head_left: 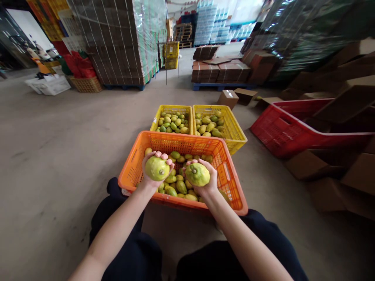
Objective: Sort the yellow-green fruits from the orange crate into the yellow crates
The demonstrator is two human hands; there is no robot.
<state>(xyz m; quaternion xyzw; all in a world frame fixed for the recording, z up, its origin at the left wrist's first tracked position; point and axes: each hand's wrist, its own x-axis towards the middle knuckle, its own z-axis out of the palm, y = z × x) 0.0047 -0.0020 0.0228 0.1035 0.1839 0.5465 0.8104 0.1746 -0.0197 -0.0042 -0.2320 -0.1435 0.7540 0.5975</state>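
Observation:
A yellow-green fruit (pixel 157 168) rests in my left hand (pixel 150 181), its fingers curled round the far side. My right hand (pixel 211 181) holds another greenish fruit (pixel 197 174), stem end facing up. Both hands are above the orange crate (pixel 234 191), which stands between my knees with many similar fruits (pixel 181 187) inside. Behind it, touching side by side, are a left yellow crate (pixel 155 118) and a right yellow crate (pixel 236 132), both also holding such fruits.
At the right stands a red crate (pixel 275 132) with cardboard in it, open boxes (pixel 316 166) beside it. A small carton (pixel 227 98) and a blue pallet (pixel 205 86) of flattened cardboard lie beyond the yellow crates. Wrapped stacks (pixel 111 43) rise behind.

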